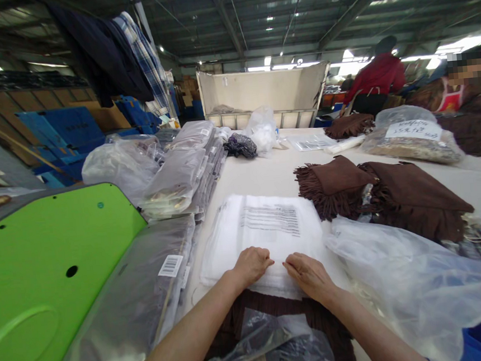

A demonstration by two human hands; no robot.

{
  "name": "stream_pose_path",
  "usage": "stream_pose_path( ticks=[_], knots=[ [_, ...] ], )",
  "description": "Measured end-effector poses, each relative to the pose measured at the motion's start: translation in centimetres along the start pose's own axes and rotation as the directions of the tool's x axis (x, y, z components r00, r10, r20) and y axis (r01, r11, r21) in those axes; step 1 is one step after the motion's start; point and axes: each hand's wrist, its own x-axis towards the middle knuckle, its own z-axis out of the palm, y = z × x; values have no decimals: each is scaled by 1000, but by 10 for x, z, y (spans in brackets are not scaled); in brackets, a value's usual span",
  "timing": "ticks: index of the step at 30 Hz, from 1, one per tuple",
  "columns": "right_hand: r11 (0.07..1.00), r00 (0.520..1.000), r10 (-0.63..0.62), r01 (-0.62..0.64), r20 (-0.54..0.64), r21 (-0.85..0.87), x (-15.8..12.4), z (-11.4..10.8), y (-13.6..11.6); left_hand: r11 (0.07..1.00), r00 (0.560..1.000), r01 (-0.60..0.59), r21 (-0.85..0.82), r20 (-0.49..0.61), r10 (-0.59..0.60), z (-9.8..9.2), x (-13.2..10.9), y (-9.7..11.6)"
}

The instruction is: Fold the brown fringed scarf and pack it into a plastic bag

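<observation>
A stack of white, translucent plastic bags [228, 232] with printed text lies on the table before me. At its near edge, my left hand [252, 266] is closed in a pinch on the top plastic bag. A small gap away, my right hand [310, 273] pinches the same bag, thumb and fingers together. The exact grip of the fingertips on the thin film is hard to make out. Just below my hands lies a dark brown fringed piece [236, 321], partly covered by a clear printed plastic bag [292, 344].
Bagged brown goods [181, 174] are piled at left, beside a green panel [62, 263]. Brown fringed pieces [418, 193] and a large clear bag [416, 260] lie at right. Farther back sits a filled bag with a written label [413, 131]. Two people work at the back right.
</observation>
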Motion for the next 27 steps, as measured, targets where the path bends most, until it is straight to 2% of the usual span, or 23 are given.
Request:
stream_pose_path(
  ticks=[5,11,16,18,21,24,27],
  knots=[
    [995,996,-87,86,-20,-56,-3,6,4,995,1000,-12,103,17,10,-5,-9,-4],
    [974,975,-216,211,-51,-84,-4,7,3,972,998,-54,227,33,48,2,-8,2],
    [965,964,-246,234,-102,-116,-12,1,7,949,995,-100,298,29,96,-3,-17,-6],
    [963,962,-247,231,-117,-138,-17,-3,10,945,997,-43,324,-42,59,-10,-25,-17],
    [965,967,-223,201,-126,-170,-24,-8,14,942,980,122,314,-188,-65,-20,-38,-40],
    [976,981,-134,107,-140,-188,-28,-9,22,937,929,283,205,-303,-215,-25,-49,-60],
    [980,984,24,-58,-178,-189,-30,-7,32,930,857,368,9,-390,-336,-25,-59,-73]
  ],
)
